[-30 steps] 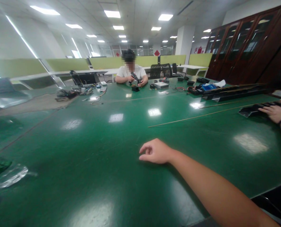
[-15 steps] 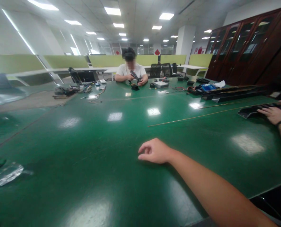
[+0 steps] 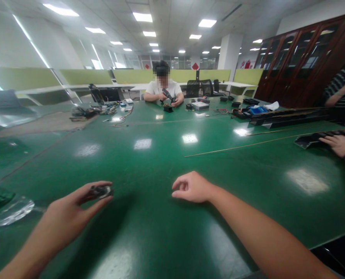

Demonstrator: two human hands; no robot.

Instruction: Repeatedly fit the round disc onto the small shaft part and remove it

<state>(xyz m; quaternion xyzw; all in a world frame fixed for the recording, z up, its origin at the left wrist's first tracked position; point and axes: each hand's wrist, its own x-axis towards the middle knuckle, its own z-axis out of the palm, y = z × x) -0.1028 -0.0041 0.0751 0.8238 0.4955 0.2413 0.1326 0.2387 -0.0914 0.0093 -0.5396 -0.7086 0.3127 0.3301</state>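
My left hand [image 3: 69, 211] is raised over the green table [image 3: 149, 228] at the left. Between its thumb and fingertips it grips a small dark part with a pale ring-shaped section [image 3: 104, 190]; its exact kind is too blurred to make out. To the right, my right hand [image 3: 194, 188] rests on the tabletop with loosely curled fingers. A gap shows between its thumb and index finger, and nothing is visible in it. Beyond this hand lies a long thin brass-coloured rod [image 3: 219, 150], not touching it.
A clear plastic bottle [image 3: 14, 211] lies at the left. Across the table a person [image 3: 163, 87] holds a dark power tool [image 3: 168, 95]. Another person's hands [image 3: 339, 144] rest on a black channel-shaped piece [image 3: 307, 140] at right. Black profiles [image 3: 291, 115] lie behind it.
My left hand has come into view from the left with the small dark part in its fingers. My right hand keeps its pose. A striped sleeve now shows at far right.
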